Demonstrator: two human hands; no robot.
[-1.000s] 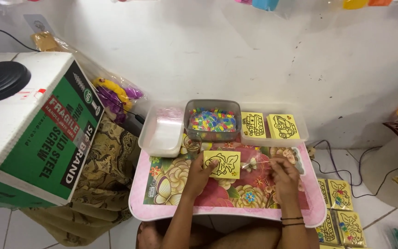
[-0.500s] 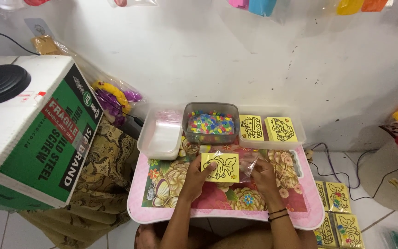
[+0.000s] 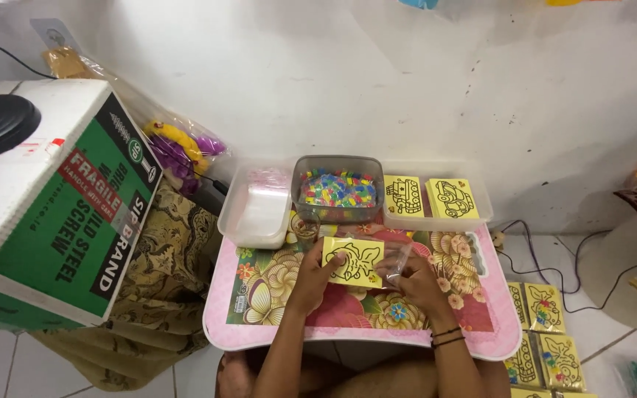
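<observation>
Pink table [image 3: 274, 335]: two hands [image 3: 311, 276] [image 3: 414, 284] hold one yellow card [image 3: 353, 262].

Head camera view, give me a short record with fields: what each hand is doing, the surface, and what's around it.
Left hand: left hand holds the yellow card by its left edge
Right hand: right hand pinches a clear plastic sleeve at the card's right edge
Surface: pink floral tray table
Behind: grey tub of coloured beads, clear tray, two yellow card stacks
Left: green and white carton
</observation>
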